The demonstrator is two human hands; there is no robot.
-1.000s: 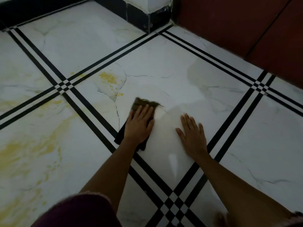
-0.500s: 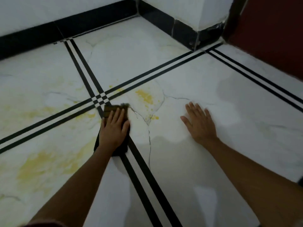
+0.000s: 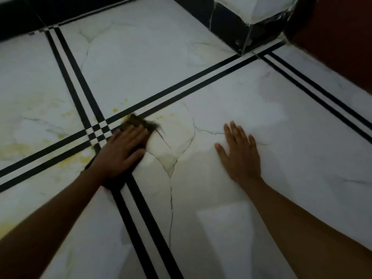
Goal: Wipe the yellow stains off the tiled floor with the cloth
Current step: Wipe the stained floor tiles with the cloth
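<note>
Far left, the largest yellow stains point(image 3: 22, 148) spread pale across the tile beyond the double black stripes point(image 3: 50, 157). A brighter patch point(image 3: 80, 159) lies just below the stripes, near the left wrist. None of this looks wiped, so I judge most of the work is left to do on that side. A small yellow spot point(image 3: 115, 110) sits just above the stripe, close to the cloth's far edge. The dark cloth point(image 3: 138, 122) lies on the tiled floor point(image 3: 291, 158) right beside the stripe crossing, its far edge blurred. It is pinned under the left hand point(image 3: 122, 152), whose fingers point(image 3: 136, 131) are laid out straight and pressing down, not curled round it. Just right of the cloth, faint yellow specks point(image 3: 160, 117) show by the stripe. The veined tile beyond looks free of yellow, so that part seems done. The right hand point(image 3: 239, 154) rests flat on it, fingers point(image 3: 233, 129) spread and released, holding nothing, well apart from the cloth. Farther right come another stripe pair point(image 3: 322, 95), a black skirting corner point(image 3: 227, 23) and a red-brown panel point(image 3: 332, 47); nothing lies between the cloth and the stains
</note>
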